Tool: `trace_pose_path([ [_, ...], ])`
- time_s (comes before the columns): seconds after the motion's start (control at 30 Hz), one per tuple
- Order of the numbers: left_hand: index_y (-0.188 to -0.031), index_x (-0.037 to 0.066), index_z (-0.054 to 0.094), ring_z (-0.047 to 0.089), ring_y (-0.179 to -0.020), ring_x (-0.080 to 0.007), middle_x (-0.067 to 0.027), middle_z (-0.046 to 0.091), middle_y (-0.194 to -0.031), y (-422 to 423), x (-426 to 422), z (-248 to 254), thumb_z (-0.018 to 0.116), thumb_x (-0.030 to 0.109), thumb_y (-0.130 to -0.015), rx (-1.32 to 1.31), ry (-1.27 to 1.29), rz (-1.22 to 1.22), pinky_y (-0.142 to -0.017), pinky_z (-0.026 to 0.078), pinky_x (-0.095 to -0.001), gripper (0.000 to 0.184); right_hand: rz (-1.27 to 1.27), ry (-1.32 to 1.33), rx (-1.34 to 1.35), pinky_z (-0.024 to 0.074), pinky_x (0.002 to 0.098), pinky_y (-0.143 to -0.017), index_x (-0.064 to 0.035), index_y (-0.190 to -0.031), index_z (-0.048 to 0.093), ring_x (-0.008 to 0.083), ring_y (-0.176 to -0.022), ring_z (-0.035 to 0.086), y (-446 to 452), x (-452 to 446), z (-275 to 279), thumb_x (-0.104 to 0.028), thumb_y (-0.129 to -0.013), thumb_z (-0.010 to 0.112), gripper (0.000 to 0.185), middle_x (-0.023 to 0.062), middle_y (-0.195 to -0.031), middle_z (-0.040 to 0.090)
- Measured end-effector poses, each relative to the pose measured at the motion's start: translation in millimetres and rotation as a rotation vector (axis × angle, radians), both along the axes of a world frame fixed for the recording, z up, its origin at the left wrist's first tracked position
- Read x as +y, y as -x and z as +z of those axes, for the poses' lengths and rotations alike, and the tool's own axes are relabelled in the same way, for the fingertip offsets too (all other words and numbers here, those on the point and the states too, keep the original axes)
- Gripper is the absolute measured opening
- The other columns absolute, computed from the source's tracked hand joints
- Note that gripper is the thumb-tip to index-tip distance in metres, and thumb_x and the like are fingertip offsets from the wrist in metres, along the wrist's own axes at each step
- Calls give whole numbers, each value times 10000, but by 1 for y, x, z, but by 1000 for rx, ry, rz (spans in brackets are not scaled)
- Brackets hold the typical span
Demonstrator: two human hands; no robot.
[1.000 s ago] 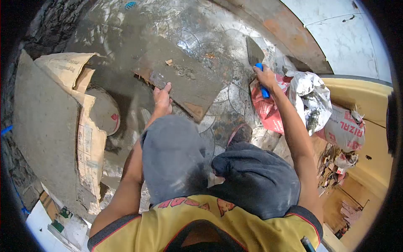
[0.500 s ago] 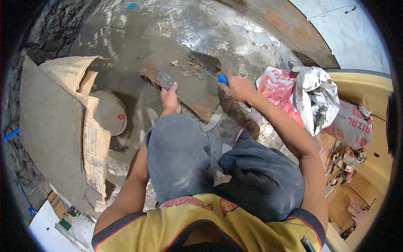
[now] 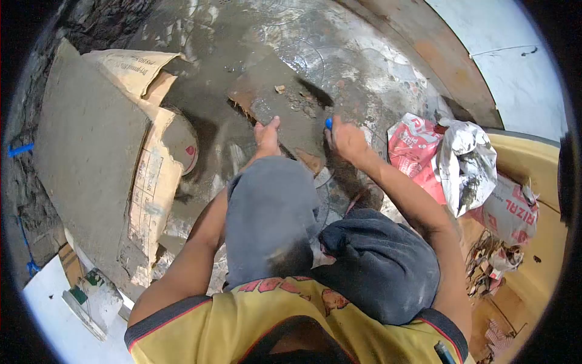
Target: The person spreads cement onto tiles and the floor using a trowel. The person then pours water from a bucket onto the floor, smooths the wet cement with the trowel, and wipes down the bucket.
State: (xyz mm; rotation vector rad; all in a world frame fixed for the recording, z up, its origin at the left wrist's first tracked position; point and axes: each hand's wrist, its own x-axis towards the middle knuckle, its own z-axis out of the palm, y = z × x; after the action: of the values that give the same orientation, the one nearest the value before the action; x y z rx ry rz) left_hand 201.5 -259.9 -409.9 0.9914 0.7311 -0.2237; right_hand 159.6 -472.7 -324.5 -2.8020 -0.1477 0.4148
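Note:
Between my hands is a wooden board (image 3: 310,161) largely coated with wet grey cement, its near corner showing bare wood. My left hand (image 3: 267,134) grips the board's near left edge, thumb on top. My right hand (image 3: 348,142) is closed round a blue-handled trowel (image 3: 329,123) at the board's right side. Only the end of the handle shows clearly; I cannot make out the blade with certainty. Small chips and lumps (image 3: 308,104) lie in the cement toward the far end of the board.
To the left, a cement-smeared panel (image 3: 91,133) leans beside torn brown paper (image 3: 151,188), with a round object (image 3: 185,142) partly behind it. Red-and-white sacks (image 3: 415,151) and a silvery bag (image 3: 467,164) lie at right, near a yellow surface (image 3: 521,158). Wet cement covers the floor (image 3: 212,73).
The view has shifted, so most things sit lower and further right. My right hand has drawn the trowel handle upright beside the board. My left hand keeps its hold on the board.

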Motion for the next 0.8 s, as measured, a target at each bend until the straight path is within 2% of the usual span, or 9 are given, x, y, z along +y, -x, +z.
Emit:
trace_pose_path([
  [0.1,-1159,31,554,605,-922,-248,-80,635,-1018,4,6,0,659,61,-843,-43,93,-2,-844,470,-422,334,-27,-29,115,497,556,-584,-10,-1039,494,455,-654,636,14,20,38,-329,-892,577,361,292,-705,617],
  [0.17,-1169,29,549,605,-927,-252,-84,636,-1034,10,16,-1,654,61,-849,-72,111,9,-856,468,-425,338,-6,-27,88,498,559,-626,-28,-1076,502,464,-705,637,3,17,52,-349,-895,575,376,291,-746,628],
  [0.23,-1181,26,542,604,-943,-245,-87,635,-1051,16,35,16,647,67,-857,96,-139,-99,-864,463,-410,343,-9,-70,8,500,557,-655,-38,-1091,505,469,-745,635,-22,7,58,-357,-897,574,380,284,-778,636],
  [0.33,-1200,13,539,608,-946,-227,-92,635,-1082,37,68,20,656,89,-855,122,-130,-71,-861,459,-379,372,92,-81,-90,506,541,-704,-41,-1050,549,448,-784,639,-86,-3,67,-334,-872,593,346,266,-835,651],
  [0.37,-1206,8,540,611,-943,-220,-94,634,-1093,45,75,19,662,98,-852,86,-63,-39,-857,459,-367,385,126,-22,-71,504,537,-727,-41,-1051,562,445,-816,638,-111,-1,65,-334,-873,589,344,265,-859,653],
  [0.43,-1186,1,569,615,-926,-204,-89,638,-1095,49,85,69,679,123,-843,217,-268,-42,-848,458,-343,381,234,-32,-129,505,529,-741,-54,-1092,563,442,-844,634,-156,11,56,-323,-874,579,347,258,-887,656],
  [0.5,-1159,-6,597,621,-910,-200,-92,642,-1093,54,95,60,696,147,-834,208,-361,-31,-834,464,-335,372,385,-8,-104,511,523,-756,-67,-1120,568,423,-870,644,-199,36,55,-310,-868,577,350,241,-900,666],
  [0.63,-1143,-9,607,623,-911,-205,-97,645,-1084,60,98,39,702,157,-833,158,-316,41,-825,469,-342,365,509,61,-202,528,512,-753,-69,-1034,597,384,-888,664,-249,85,9,-271,-842,583,279,220,-902,678],
  [0.8,-1123,-14,620,626,-911,-210,-103,649,-1074,56,95,26,710,170,-830,122,-253,81,-812,476,-350,357,559,-7,-64,532,504,-727,-44,-967,597,385,-869,662,-209,75,3,-238,-838,575,233,214,-881,676],
])
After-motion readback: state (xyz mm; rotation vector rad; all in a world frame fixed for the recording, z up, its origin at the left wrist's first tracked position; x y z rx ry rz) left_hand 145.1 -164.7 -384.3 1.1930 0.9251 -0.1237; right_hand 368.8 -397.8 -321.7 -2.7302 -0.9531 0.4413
